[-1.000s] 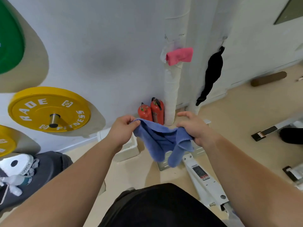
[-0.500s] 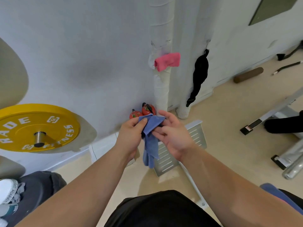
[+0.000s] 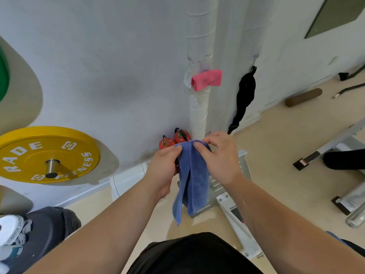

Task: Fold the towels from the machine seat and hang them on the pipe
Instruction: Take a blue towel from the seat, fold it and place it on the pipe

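A blue towel (image 3: 192,180) hangs folded lengthwise in front of me. My left hand (image 3: 165,169) pinches its top left corner and my right hand (image 3: 219,158) pinches its top right corner, the two hands close together. Straight ahead a white wrapped pipe (image 3: 198,107) runs up the wall. A folded pink towel (image 3: 206,79) hangs on it at about mid height, well above my hands.
Two red fire extinguishers (image 3: 174,139) stand at the pipe's foot. A yellow weight plate (image 3: 47,153) hangs on the wall at left. A black strap (image 3: 244,95) hangs right of the pipe. White machine frame parts (image 3: 236,212) lie on the floor below; a brown roller (image 3: 303,96) is far right.
My hands came together, folding the spread blue towel into a narrow hanging strip. They then parted slightly along its top edge. The view shifted a little.
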A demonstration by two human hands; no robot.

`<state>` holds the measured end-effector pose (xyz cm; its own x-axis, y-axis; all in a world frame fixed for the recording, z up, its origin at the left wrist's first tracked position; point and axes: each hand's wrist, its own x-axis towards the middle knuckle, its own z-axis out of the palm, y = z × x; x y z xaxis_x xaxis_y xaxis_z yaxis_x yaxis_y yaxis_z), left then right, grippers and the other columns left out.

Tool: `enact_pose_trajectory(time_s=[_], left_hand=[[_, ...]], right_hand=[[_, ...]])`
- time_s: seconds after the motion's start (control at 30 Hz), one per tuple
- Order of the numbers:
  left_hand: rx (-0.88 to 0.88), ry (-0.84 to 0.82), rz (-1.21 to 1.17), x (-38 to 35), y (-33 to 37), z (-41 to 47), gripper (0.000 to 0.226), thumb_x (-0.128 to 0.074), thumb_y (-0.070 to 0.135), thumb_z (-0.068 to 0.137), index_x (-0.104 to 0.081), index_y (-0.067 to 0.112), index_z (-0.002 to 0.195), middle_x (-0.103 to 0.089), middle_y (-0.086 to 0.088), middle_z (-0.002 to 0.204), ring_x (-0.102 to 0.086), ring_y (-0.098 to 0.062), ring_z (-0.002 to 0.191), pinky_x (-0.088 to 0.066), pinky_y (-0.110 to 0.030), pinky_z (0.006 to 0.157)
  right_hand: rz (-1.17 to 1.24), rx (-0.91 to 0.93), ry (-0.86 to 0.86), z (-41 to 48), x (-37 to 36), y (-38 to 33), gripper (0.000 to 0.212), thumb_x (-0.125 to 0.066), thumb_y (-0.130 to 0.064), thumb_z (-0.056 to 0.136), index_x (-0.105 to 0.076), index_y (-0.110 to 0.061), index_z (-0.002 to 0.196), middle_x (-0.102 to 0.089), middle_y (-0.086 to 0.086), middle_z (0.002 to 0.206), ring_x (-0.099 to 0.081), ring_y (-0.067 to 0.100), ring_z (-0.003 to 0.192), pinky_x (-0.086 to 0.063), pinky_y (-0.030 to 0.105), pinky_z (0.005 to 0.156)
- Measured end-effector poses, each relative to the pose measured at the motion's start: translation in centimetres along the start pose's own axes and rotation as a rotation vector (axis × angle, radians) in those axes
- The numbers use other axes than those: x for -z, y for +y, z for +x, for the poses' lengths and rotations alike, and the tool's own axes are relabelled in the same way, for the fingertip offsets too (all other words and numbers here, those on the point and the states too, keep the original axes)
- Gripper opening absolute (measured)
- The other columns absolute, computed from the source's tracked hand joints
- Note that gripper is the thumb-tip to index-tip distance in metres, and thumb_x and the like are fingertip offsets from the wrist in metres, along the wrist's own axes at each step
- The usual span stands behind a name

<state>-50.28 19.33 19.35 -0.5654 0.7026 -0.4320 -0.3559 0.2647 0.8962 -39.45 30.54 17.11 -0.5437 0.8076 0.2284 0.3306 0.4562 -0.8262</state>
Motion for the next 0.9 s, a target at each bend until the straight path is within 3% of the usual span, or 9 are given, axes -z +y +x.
enact_pose_trajectory(time_s=[0.07,0.17,0.3,0.5,0.67,0.8,0.9], left_hand=[[-0.01,0.033,-0.003,0.5,0.0,0.1,0.032,-0.044,0.022,0.106,-0.076,0.019,0.111,-0.078,-0.005,0.106,-0.071,-0.022,0.104,-0.056,-0.037,0.089],[-0.035,-0.001,-0.008,0.6,0.3,-0.1,0.032,-0.044,0.019,0.106,-0.075,0.014,0.114,-0.077,-0.009,0.109,-0.07,-0.024,0.107,-0.054,-0.034,0.087],[-0.105,-0.126,0.033,-0.3,0.8,-1.3,0.035,-0.039,0.016,0.108,-0.073,0.012,0.116,-0.077,-0.007,0.112,-0.07,-0.019,0.111,-0.053,-0.032,0.098],[-0.143,-0.096,0.067,-0.7,1.0,-2.2,0.037,-0.037,0.021,0.109,-0.074,0.017,0.114,-0.077,-0.005,0.109,-0.07,-0.015,0.106,-0.052,-0.037,0.103],[-0.237,-0.105,0.137,-1.1,1.1,-2.7,0.03,-0.047,0.02,0.107,-0.076,0.012,0.108,-0.077,-0.005,0.106,-0.071,-0.014,0.101,-0.054,-0.021,0.083],[-0.27,-0.022,0.175,-0.6,1.0,-2.1,0.033,-0.043,0.019,0.107,-0.077,0.015,0.109,-0.077,-0.003,0.109,-0.071,-0.018,0.106,-0.056,-0.028,0.089],[-0.277,0.069,0.184,0.0,1.2,-1.2,0.034,-0.042,0.017,0.107,-0.076,0.014,0.103,-0.078,-0.003,0.099,-0.072,-0.014,0.092,-0.056,-0.025,0.082]], right_hand=[[0.121,0.001,-0.12,-0.1,0.7,-0.3,0.018,-0.068,-0.032,0.093,-0.069,-0.029,0.074,-0.064,-0.012,0.072,-0.06,0.014,0.075,-0.05,0.032,0.072],[0.277,-0.021,-0.268,-0.5,1.1,-0.9,0.014,-0.068,-0.019,0.095,-0.072,-0.022,0.082,-0.067,-0.013,0.074,-0.06,0.006,0.072,-0.049,0.025,0.07],[0.32,-0.046,-0.241,-0.8,0.5,-1.5,0.024,-0.071,-0.017,0.093,-0.068,-0.031,0.073,-0.067,-0.019,0.071,-0.062,0.001,0.07,-0.047,0.016,0.068],[0.276,-0.095,-0.157,-0.9,0.2,-1.7,0.025,-0.071,-0.031,0.093,-0.063,-0.029,0.069,-0.067,-0.005,0.068,-0.066,0.012,0.069,-0.05,0.022,0.068],[0.28,-0.124,-0.128,-0.9,0.0,-1.9,0.028,-0.071,-0.031,0.092,-0.062,-0.027,0.066,-0.061,-0.011,0.061,-0.058,0.007,0.063,-0.047,0.022,0.062],[0.249,-0.075,-0.125,-0.9,-0.1,-2.1,0.03,-0.072,-0.032,0.092,-0.061,-0.022,0.065,-0.058,-0.012,0.058,-0.054,0.004,0.058,-0.041,0.013,0.058],[0.168,0.017,-0.217,-0.6,0.1,-1.3,0.029,-0.074,-0.032,0.088,-0.059,-0.022,0.065,-0.056,-0.009,0.059,-0.051,0.006,0.057,-0.039,0.015,0.056]])
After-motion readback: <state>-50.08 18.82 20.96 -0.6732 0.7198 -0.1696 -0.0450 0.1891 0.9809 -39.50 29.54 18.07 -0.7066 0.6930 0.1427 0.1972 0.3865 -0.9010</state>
